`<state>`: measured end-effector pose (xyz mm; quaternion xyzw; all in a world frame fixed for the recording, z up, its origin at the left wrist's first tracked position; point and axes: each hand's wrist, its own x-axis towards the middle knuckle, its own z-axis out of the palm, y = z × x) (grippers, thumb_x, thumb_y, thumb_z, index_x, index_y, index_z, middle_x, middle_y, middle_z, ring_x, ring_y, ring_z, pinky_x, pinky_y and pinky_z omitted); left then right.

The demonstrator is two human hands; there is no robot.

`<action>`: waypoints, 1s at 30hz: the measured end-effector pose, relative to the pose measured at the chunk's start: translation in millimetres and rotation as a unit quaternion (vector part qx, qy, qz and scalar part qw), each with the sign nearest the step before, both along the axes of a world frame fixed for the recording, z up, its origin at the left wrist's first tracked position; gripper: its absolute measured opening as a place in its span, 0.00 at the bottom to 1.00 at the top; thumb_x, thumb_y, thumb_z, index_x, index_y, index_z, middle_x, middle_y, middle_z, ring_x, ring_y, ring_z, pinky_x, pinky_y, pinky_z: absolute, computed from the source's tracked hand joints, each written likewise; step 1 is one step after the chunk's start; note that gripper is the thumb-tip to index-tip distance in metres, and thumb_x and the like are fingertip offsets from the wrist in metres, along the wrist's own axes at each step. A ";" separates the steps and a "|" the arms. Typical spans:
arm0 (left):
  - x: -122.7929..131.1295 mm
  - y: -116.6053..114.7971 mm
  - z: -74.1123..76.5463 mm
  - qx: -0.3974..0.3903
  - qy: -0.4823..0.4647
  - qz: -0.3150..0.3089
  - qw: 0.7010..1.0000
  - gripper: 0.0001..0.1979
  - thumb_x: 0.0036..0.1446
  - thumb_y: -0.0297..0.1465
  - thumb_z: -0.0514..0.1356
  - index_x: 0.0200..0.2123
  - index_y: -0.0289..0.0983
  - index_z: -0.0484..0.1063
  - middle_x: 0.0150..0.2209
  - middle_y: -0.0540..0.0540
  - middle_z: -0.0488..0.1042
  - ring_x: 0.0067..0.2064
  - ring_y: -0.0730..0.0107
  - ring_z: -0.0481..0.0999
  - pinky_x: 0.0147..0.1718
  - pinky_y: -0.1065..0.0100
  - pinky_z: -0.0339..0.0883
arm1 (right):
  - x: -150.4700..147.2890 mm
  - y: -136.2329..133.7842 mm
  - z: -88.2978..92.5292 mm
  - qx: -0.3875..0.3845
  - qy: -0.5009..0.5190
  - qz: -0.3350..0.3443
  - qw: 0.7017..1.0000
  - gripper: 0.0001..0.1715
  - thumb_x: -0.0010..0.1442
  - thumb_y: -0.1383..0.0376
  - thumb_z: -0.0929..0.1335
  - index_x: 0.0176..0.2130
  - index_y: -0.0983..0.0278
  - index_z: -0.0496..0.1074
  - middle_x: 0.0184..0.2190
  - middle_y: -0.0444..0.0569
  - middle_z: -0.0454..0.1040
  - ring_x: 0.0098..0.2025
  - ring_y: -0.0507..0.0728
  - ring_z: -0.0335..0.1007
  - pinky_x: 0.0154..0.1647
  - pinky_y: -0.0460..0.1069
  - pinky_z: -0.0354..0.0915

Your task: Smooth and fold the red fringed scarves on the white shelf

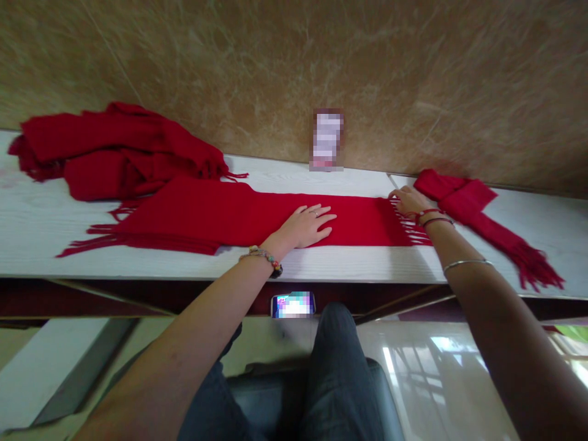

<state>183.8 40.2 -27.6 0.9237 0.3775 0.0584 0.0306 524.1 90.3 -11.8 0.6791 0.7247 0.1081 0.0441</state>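
Note:
A red fringed scarf (257,217) lies stretched lengthwise along the narrow white table. My left hand (310,226) rests flat on its middle, fingers spread and a ring on one finger. At the scarf's right end, my right hand (410,201) has its fingers bent together at the upper corner, pinching the edge by the fringe. Part of that fringe shows below the hand. The left part of the scarf is wider, and its strands trail out on the tabletop.
A heap of red scarves (124,150) sits at the back left against the brown marble-like wall (257,67). Another red scarf (482,211), folded over, lies at the right. A blurred-out phone-like item (327,138) leans on the wall. A lit phone (293,304) is below the white table's (349,266) front edge.

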 end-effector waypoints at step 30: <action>0.9 -3.8 4.5 -0.004 -0.005 0.001 1.000 0.24 0.66 0.41 0.45 0.63 0.43 0.57 0.67 0.47 0.53 0.67 0.62 0.51 0.63 0.55 0.46 | -15.7 -12.9 10.0 -0.023 0.013 -0.017 1.000 0.21 0.60 0.71 0.60 0.51 0.66 0.71 0.49 0.60 0.69 0.49 0.61 0.66 0.46 0.51 0.63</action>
